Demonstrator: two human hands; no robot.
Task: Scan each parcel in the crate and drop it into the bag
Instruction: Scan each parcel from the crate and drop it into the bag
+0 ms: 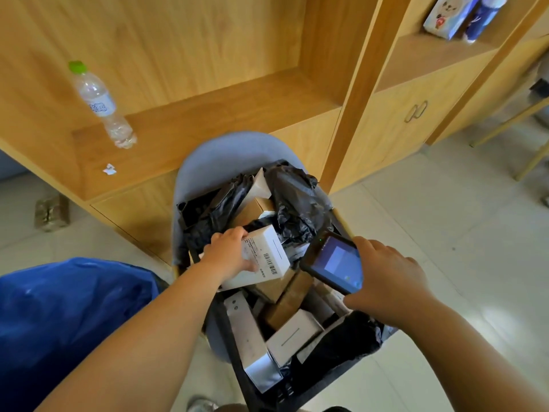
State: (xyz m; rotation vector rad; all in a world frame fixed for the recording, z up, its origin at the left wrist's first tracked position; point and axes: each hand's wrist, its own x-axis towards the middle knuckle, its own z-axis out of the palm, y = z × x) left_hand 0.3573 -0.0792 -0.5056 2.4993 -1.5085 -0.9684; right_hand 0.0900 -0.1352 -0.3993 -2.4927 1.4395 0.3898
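Note:
My left hand point(228, 251) grips a white parcel box point(267, 254) with a barcode label, held just above the black crate point(246, 367). My right hand point(386, 278) holds a dark handheld scanner point(335, 263), its lit screen facing up, right beside the box's barcode side. The crate sits on a grey chair point(225, 156) and holds several parcels: brown cardboard boxes point(285, 298), white boxes point(294, 334) and black plastic mailers point(297, 197). A blue bag point(65, 316) stands open at the lower left, next to my left forearm.
A wooden shelf unit point(208, 108) stands behind the chair, with a plastic water bottle point(101, 105) and a scrap of paper point(109, 169) on its ledge. Cabinet doors point(410, 114) are to the right. Pale tiled floor point(445, 233) lies on the right.

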